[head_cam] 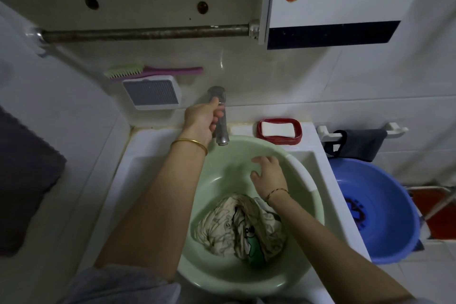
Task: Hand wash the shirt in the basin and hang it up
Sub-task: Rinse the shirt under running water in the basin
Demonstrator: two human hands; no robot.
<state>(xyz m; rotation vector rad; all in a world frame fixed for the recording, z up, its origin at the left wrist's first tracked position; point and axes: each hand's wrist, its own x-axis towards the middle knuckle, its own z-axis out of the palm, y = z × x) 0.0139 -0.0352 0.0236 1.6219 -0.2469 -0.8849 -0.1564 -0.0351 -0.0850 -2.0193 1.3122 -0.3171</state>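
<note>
The left hand (199, 116) has its fingers (216, 118) curled round the tap (221, 131). The right hand (267, 174) hovers with its fingers spread, holding nothing. The shirt (241, 227) lies bunched in the green basin (304, 176), below both hands and nearer the body. Opening the tap too hard would likely splash water over the rim just right of the right fingers. Bare basin floor lies under that hand, and the rail (148, 33) sits well above the left fingers.
</note>
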